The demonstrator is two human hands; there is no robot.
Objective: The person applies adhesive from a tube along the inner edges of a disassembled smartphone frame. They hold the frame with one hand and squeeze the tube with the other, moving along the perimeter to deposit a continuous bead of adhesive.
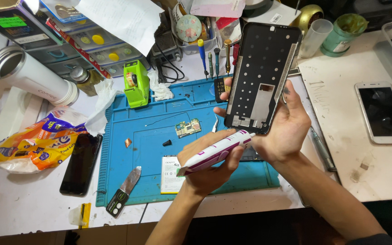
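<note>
My right hand [289,129] holds a black phone frame [262,68] upright by its lower edge, with the inner side facing me. My left hand [205,170] grips a white and magenta glue tube [216,153]. The tube's nozzle points at the bottom left corner of the frame. Both hands hover over a blue work mat [150,118]. On the mat below them lie a small circuit board [188,128], a white phone battery [169,174] and thin tweezers [215,123].
A metal pry blade [124,190] lies at the mat's front left, beside a black phone [81,163] and an orange snack bag [37,145]. Behind are a green tape dispenser [136,84], screwdrivers [209,59] and parts boxes. A white phone [383,112] lies far right.
</note>
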